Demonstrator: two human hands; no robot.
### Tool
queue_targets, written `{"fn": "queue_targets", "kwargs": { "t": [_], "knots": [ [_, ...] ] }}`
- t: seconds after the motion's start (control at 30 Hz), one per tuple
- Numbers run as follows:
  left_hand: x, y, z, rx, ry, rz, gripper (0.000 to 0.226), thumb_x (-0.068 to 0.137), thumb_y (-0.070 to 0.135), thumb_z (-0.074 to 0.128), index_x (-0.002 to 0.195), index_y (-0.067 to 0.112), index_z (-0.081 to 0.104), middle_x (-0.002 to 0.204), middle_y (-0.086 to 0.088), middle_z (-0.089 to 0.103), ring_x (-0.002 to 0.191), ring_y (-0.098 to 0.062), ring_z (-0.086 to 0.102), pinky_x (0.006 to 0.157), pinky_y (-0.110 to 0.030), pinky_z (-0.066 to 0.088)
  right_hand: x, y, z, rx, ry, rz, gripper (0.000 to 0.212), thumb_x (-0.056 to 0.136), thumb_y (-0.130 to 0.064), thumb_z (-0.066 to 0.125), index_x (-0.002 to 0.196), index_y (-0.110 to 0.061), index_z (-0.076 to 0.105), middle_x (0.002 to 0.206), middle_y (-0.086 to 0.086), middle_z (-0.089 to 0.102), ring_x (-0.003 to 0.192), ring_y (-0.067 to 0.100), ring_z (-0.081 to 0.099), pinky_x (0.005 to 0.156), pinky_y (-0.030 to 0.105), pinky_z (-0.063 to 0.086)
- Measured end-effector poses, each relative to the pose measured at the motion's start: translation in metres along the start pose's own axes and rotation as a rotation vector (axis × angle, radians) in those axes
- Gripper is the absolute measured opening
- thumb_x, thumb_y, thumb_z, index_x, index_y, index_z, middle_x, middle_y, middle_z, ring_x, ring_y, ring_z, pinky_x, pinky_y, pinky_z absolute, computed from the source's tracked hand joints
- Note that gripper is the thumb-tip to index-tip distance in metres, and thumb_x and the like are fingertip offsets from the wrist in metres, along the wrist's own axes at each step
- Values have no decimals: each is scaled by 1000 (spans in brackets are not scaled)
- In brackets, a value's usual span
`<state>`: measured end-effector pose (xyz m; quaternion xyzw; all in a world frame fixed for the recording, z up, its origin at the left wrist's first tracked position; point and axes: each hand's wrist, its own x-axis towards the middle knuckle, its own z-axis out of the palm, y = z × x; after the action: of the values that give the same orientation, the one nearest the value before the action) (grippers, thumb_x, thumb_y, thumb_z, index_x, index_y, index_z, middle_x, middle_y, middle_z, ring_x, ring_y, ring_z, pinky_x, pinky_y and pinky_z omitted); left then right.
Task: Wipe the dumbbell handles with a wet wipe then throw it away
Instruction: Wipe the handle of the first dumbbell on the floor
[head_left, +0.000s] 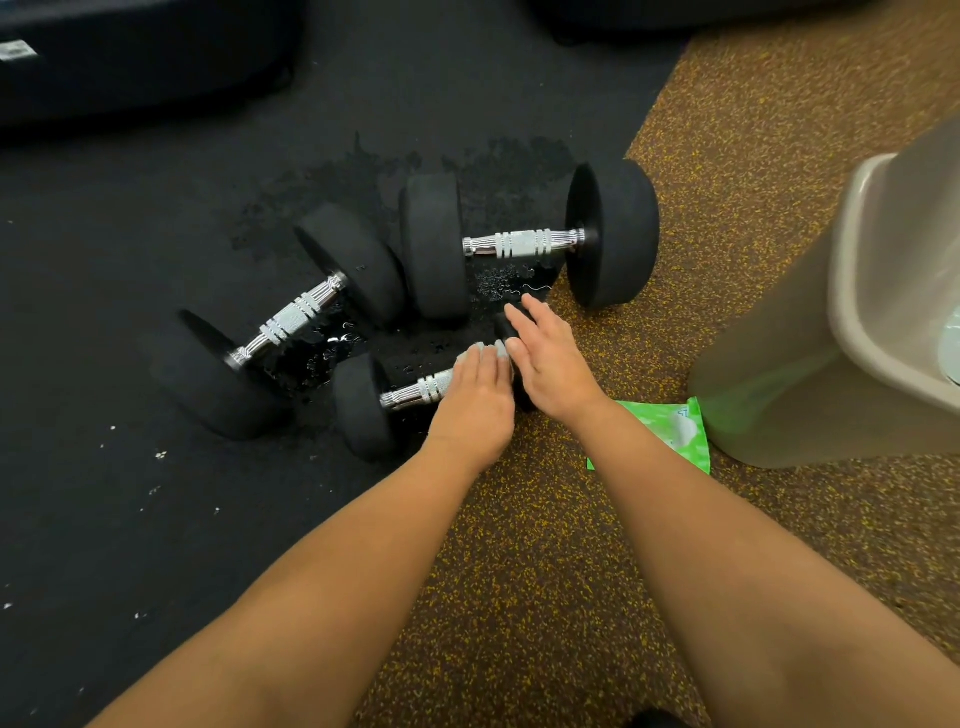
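Three black dumbbells with knurled silver handles lie on the floor. The small dumbbell (363, 405) is nearest. My left hand (475, 400) lies over the right part of its handle (415, 389). A pale wet wipe (483, 352) peeks out under the fingertips. My right hand (550, 358) rests on the small dumbbell's right head, fingers stretched over it and thumb on the near side, hiding most of that head. A larger dumbbell (291, 322) lies to the left, and another (519, 244) lies behind.
A beige trash bin (857, 312) with a clear liner stands at the right. The green wet-wipe packet (670, 431) lies on the speckled brown floor at its base. Water drops and wet patches (498, 286) mark the black mat (130, 493) around the dumbbells. Dark equipment sits at the far left.
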<state>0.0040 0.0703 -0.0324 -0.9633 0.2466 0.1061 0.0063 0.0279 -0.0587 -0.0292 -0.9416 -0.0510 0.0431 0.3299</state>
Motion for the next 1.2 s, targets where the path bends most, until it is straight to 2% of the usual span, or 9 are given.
{"fn": "queue_targets", "kwargs": {
  "t": [0.17,0.33,0.47,0.63,0.73,0.87,0.93,1.03,1.2],
  "knots": [
    [-12,-19,2,88,-47,98,56,99,17,23,148,-2,6,157,-23,2,145,-37,-2,121,-44,1,-1,-1,0,-9,-6,-1,47,101,-24,36,146,-13,30,156,11,19,145,29,11,117,33,11],
    [-21,-32,-5,48,-89,122,56,98,14,29,149,1,10,157,-21,-1,146,-34,-2,119,-41,0,0,0,1,2,-12,10,47,101,-25,36,147,-14,29,157,9,19,146,28,10,117,30,9],
    [-21,-35,-14,13,-106,97,57,95,15,36,148,3,18,157,-17,7,146,-30,6,119,-38,4,-2,-2,0,10,-18,19,47,102,-25,36,147,-15,28,157,9,18,146,28,8,117,31,10],
    [-19,-39,-15,-45,-67,84,51,94,16,39,143,3,32,150,-15,27,140,-29,24,118,-36,15,-3,-4,-1,2,-34,34,48,102,-24,35,148,-15,27,157,8,16,146,27,7,117,32,10],
    [-17,-41,-18,-53,-42,62,45,95,17,40,138,4,39,141,-12,38,129,-26,37,107,-32,31,-2,-6,-2,-6,-44,37,48,102,-25,35,148,-15,27,158,8,15,146,27,6,117,32,9],
    [-16,-44,-22,-69,-57,-13,47,94,16,41,140,6,36,135,-9,44,120,-25,45,95,-35,43,-2,-7,-1,-18,-38,51,48,102,-25,35,148,-14,27,158,9,15,146,29,6,117,32,9],
    [-13,-44,-23,-48,-67,-62,46,95,15,42,139,4,36,128,-10,48,114,-26,48,90,-37,46,-2,-7,-2,-28,-42,57,48,102,-25,34,148,-14,26,158,8,14,146,28,6,117,32,9],
    [-8,-44,-27,1,-85,-122,33,94,14,45,125,3,49,119,-12,53,108,-27,52,86,-38,49,-2,-8,-2,-30,-46,56,48,102,-24,34,148,-14,26,158,9,14,146,29,6,117,32,9],
    [-3,-47,-34,-4,-114,-147,25,91,10,47,114,4,57,113,-14,56,104,-31,58,83,-41,50,-2,-10,-3,-28,-53,55,48,102,-24,35,148,-14,26,158,8,14,146,29,6,117,33,9]
  ]
}}
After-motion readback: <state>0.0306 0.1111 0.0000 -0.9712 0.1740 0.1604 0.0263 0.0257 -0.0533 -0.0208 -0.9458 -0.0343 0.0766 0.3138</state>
